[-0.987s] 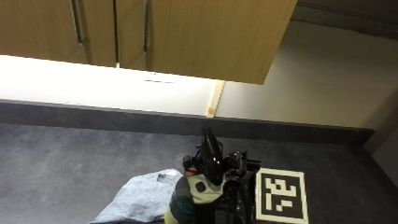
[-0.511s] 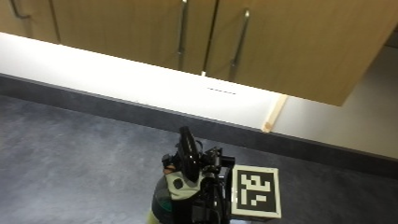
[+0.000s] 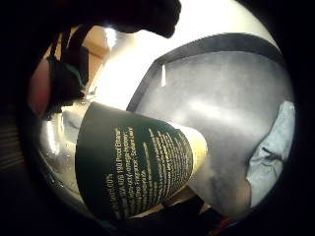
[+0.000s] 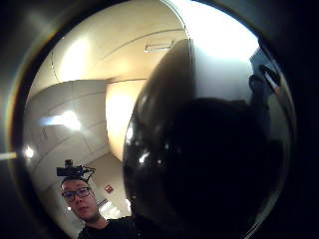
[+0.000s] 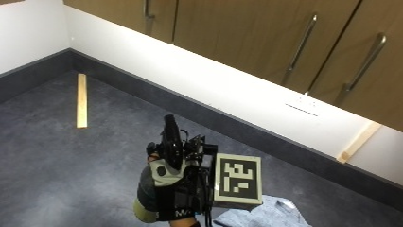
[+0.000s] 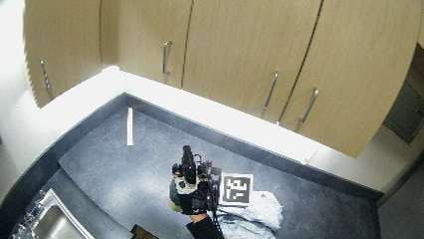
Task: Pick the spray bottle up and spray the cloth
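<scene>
right hand [image 5: 169, 189]: curled round spray bottle [image 3: 133, 167], lifted off the grey surface [image 5: 75, 165] | cloth [image 5: 264, 216]: lying just beside and below the hand | handling: bottle looks rigid, smooth, likely slippery; hold by the neck, finger on trigger; cloth soft, limp

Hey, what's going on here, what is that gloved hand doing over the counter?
A person's gloved right hand is holding a spray bottle up above the dark grey countertop. The bottle has a dark green label and a black spray head. A light blue cloth lies crumpled on the counter beside the hand. No spray is visible.
</scene>
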Available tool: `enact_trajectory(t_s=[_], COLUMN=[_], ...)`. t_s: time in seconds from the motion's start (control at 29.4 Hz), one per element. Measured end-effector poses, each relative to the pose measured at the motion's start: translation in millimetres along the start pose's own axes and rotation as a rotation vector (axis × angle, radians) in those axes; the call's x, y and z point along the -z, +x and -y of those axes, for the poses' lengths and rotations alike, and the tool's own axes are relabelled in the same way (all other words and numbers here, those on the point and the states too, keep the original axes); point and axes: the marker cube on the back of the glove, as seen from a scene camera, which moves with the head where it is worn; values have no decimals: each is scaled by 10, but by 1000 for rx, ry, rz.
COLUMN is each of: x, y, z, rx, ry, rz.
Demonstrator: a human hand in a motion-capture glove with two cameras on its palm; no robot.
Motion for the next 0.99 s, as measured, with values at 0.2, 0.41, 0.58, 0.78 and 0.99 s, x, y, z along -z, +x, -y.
enact_trajectory(t_s=[0.2, 0.41, 0.58, 0.78, 0.99], x=[45, 232, 462, 640, 644], y=[235, 747, 1002, 1136, 1228], z=[21, 85, 95, 112, 116], rx=[-24, -63, -104, -121, -136], ry=[2, 31, 83, 117, 107], rz=[-46, -104, -131, -162, -192])
